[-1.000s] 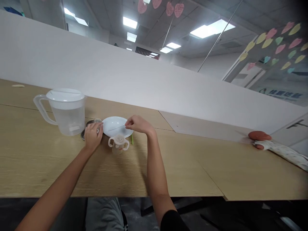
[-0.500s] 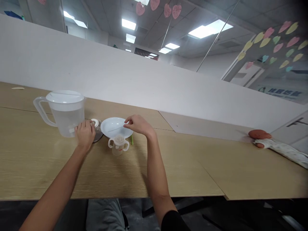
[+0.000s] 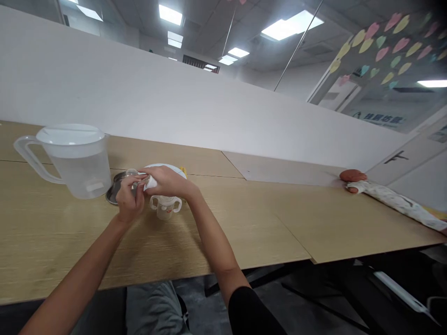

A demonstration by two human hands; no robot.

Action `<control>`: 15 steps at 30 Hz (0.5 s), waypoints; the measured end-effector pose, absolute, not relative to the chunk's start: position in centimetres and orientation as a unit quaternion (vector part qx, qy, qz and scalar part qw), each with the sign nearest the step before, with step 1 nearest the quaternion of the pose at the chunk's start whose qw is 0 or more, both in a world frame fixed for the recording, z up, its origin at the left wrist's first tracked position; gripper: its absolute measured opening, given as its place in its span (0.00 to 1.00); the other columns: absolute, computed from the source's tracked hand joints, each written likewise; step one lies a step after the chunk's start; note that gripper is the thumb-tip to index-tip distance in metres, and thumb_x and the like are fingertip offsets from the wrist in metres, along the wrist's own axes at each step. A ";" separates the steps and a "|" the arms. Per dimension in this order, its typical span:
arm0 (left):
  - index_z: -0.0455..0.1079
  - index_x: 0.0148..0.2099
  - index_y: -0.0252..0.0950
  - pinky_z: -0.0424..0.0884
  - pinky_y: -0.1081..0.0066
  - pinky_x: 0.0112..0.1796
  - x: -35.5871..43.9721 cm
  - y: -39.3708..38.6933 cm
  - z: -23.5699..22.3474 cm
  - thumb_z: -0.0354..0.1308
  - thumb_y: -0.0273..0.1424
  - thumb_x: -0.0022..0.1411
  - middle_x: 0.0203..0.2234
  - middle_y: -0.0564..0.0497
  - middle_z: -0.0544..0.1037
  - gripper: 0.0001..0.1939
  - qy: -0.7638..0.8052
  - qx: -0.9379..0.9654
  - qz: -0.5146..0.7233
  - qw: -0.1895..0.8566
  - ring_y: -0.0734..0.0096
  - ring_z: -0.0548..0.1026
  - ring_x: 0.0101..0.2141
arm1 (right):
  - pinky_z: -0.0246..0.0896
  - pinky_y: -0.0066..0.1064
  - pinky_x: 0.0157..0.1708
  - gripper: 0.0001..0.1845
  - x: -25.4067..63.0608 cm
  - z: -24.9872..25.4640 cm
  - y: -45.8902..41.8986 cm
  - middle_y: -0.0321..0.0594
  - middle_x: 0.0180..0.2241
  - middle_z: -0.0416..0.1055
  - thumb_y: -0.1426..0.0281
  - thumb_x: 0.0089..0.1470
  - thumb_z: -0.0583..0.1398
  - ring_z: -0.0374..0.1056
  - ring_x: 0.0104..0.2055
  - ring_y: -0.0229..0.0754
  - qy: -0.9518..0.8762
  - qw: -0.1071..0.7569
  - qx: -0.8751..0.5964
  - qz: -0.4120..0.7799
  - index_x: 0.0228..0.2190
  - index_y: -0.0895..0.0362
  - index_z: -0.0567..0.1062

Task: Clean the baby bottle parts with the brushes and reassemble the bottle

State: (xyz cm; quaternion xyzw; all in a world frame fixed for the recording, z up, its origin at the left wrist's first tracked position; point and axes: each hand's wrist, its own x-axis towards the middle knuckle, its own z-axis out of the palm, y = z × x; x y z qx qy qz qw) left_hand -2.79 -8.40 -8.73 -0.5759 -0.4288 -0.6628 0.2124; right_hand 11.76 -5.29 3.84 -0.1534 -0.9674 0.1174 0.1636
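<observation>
My left hand (image 3: 129, 199) is closed around a small clear bottle (image 3: 134, 185), tipped on its side above the table. The fingers of my right hand (image 3: 168, 180) close on its white cap (image 3: 151, 182) from the right; their tips are partly hidden. Just below my right hand stands a clear two-handled baby cup (image 3: 165, 211), its top partly covered by the hand. Behind that hand shows the rim of a white bowl (image 3: 174, 168). A round metal tray (image 3: 112, 193) lies to the left of my left hand.
A large translucent pitcher (image 3: 85, 170) with a white lid and some liquid stands at the left. A doll-like bundle (image 3: 391, 201) in patterned cloth lies at the far right of the wooden table (image 3: 251, 223). A white partition (image 3: 195, 116) runs along the back.
My left hand has lifted the bottle off the tray and tilted it. My right hand has left the bowl, where it held a thin stick, and come to the cap. The view has shifted right.
</observation>
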 end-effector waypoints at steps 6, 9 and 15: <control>0.63 0.45 0.37 0.73 0.62 0.43 -2.7 -8.3 -8.8 0.54 0.38 0.65 0.41 0.44 0.76 0.11 -0.436 -0.516 -0.725 0.134 0.63 0.78 0.43 | 0.59 0.37 0.55 0.31 12.2 3.9 -5.9 0.48 0.57 0.65 0.77 0.53 0.57 0.62 0.58 0.47 -0.973 0.164 -0.140 0.077 0.59 0.60 0.61; 0.63 0.44 0.37 0.74 0.64 0.41 -2.4 -8.3 -8.3 0.53 0.41 0.65 0.41 0.44 0.77 0.13 -0.437 -0.497 -0.743 0.101 0.65 0.78 0.41 | 0.58 0.37 0.57 0.32 12.1 3.9 -5.9 0.47 0.59 0.63 0.79 0.53 0.55 0.61 0.59 0.46 -0.976 0.159 -0.129 0.076 0.59 0.59 0.59; 0.62 0.40 0.38 0.73 0.68 0.35 -1.8 -8.7 -7.0 0.53 0.46 0.63 0.29 0.51 0.75 0.16 -0.424 -0.459 -0.776 0.089 0.69 0.78 0.34 | 0.59 0.38 0.56 0.33 12.0 3.7 -6.0 0.41 0.56 0.66 0.80 0.52 0.56 0.61 0.59 0.44 -0.978 0.158 -0.100 0.096 0.59 0.53 0.59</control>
